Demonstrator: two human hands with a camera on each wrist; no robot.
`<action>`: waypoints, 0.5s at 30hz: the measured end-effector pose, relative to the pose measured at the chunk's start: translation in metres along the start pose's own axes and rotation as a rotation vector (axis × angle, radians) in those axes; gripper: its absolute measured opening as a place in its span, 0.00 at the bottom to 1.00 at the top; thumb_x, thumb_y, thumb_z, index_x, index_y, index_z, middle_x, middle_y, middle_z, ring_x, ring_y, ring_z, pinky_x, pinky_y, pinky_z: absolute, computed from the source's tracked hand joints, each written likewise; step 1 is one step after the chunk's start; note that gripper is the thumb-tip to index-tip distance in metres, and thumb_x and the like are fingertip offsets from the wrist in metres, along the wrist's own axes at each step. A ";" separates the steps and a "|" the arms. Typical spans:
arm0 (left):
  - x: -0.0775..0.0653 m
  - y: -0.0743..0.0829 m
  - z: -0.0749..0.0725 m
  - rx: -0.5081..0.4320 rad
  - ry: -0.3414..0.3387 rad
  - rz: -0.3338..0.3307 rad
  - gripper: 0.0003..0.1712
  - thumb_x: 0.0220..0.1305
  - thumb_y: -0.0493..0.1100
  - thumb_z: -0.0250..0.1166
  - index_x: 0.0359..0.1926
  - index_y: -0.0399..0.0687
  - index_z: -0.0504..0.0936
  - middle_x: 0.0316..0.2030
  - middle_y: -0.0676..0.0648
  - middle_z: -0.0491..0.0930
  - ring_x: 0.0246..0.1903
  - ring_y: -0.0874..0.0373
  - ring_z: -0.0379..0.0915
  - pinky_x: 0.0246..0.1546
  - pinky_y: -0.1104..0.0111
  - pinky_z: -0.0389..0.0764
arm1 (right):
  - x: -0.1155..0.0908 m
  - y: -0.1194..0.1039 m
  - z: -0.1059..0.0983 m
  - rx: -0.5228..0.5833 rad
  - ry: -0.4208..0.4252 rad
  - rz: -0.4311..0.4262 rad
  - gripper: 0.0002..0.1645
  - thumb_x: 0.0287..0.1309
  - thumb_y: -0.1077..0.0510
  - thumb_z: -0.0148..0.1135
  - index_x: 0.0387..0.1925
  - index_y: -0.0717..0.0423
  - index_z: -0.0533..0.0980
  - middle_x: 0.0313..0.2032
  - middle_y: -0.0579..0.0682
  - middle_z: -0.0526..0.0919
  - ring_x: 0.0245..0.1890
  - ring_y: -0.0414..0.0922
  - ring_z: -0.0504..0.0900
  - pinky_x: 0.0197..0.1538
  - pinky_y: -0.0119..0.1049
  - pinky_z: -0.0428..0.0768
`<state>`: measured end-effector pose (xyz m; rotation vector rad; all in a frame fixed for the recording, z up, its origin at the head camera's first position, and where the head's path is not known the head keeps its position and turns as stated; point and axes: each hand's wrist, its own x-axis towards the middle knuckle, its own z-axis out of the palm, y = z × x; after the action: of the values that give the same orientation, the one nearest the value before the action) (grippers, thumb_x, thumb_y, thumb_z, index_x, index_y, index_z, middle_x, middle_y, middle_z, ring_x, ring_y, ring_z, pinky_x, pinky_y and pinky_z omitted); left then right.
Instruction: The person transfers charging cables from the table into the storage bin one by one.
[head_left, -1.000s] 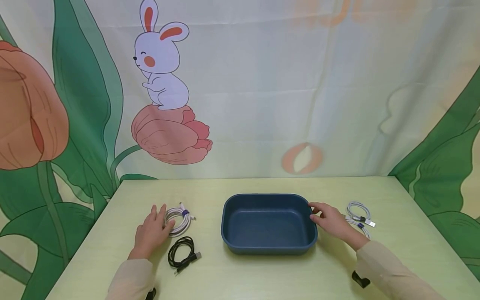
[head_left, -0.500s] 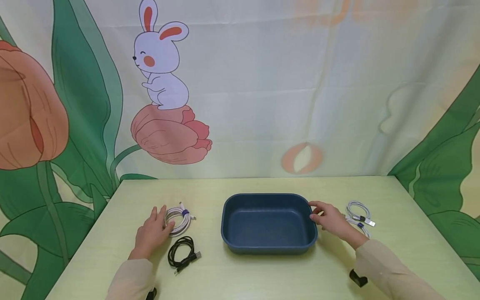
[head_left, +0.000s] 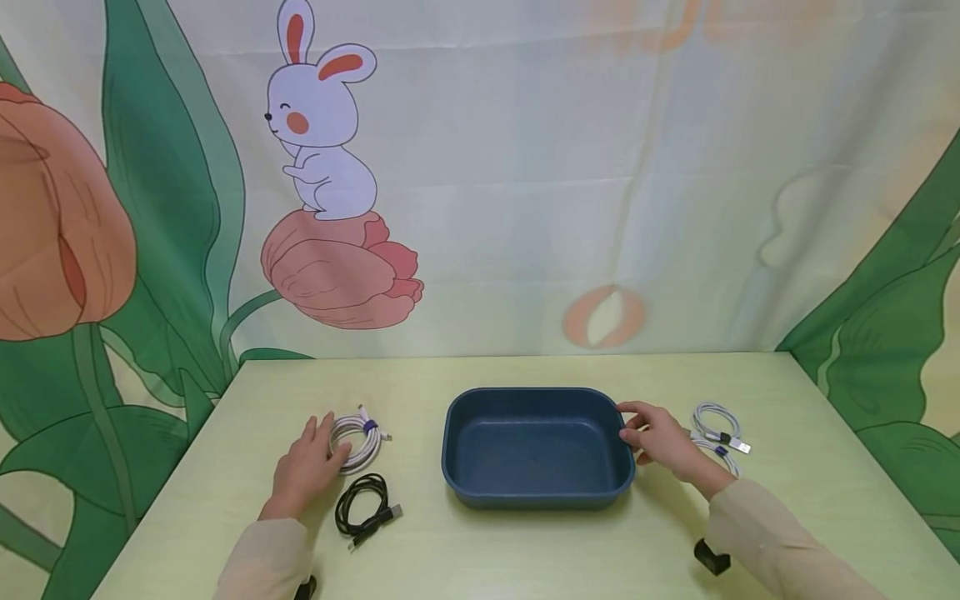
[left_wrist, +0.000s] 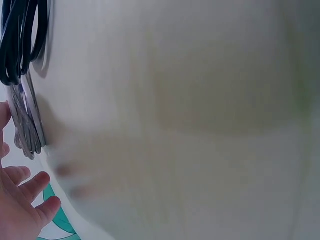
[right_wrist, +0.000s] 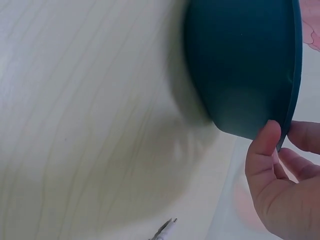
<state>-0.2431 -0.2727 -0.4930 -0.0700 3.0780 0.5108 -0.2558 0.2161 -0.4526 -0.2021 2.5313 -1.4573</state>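
My right hand [head_left: 663, 440] pinches the right end of a dark blue rectangular tub [head_left: 538, 502]; in the right wrist view the thumb [right_wrist: 263, 142] lies against the tub's outer wall with a finger at the rim. The tub has nothing inside it. On the left, my left hand [head_left: 306, 468] is spread beside a coiled white charging cable [head_left: 362, 454] tied with a purple strap, thumb at the coil's edge; whether it touches is unclear. A coiled black USB cable [head_left: 352, 521] lies just in front of that coil. The left wrist view shows both coils beyond the fingertips [left_wrist: 37, 182].
Two smaller coiled white cables [head_left: 717, 417] lie to the right, partly behind the right wrist. All this rests on a pale wooden table [head_left: 480, 558]. Behind it hangs a printed cloth [head_left: 510, 167] with a rabbit and tulips. A black strap piece [head_left: 711, 557] hangs by the right sleeve.
Both hands keep nearly the same place. The right sleeve and its black strap have shifted slightly left, and the left hand has edged a little right. Tub and cables stay put.
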 end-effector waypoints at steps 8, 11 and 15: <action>-0.002 0.002 -0.001 -0.003 -0.001 -0.009 0.35 0.63 0.53 0.46 0.65 0.37 0.51 0.63 0.28 0.46 0.59 0.31 0.50 0.52 0.41 0.58 | 0.002 -0.001 0.002 0.046 0.015 0.055 0.26 0.55 0.66 0.51 0.57 0.64 0.61 0.31 0.54 0.70 0.21 0.43 0.72 0.21 0.34 0.74; -0.002 0.002 -0.002 -0.008 0.000 -0.009 0.35 0.63 0.53 0.46 0.65 0.37 0.51 0.63 0.28 0.47 0.59 0.31 0.49 0.52 0.41 0.58 | 0.003 -0.003 0.003 0.047 0.022 0.063 0.27 0.56 0.67 0.51 0.58 0.65 0.61 0.30 0.53 0.70 0.20 0.43 0.72 0.20 0.35 0.74; -0.002 0.002 -0.002 -0.029 0.000 -0.012 0.35 0.64 0.53 0.45 0.64 0.36 0.52 0.63 0.28 0.48 0.59 0.31 0.49 0.53 0.41 0.57 | 0.003 -0.003 0.004 0.063 0.027 0.065 0.27 0.55 0.68 0.51 0.58 0.65 0.61 0.29 0.52 0.69 0.19 0.43 0.72 0.20 0.35 0.74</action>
<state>-0.2414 -0.2716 -0.4909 -0.0894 3.0686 0.5556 -0.2578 0.2105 -0.4528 -0.0901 2.4844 -1.5221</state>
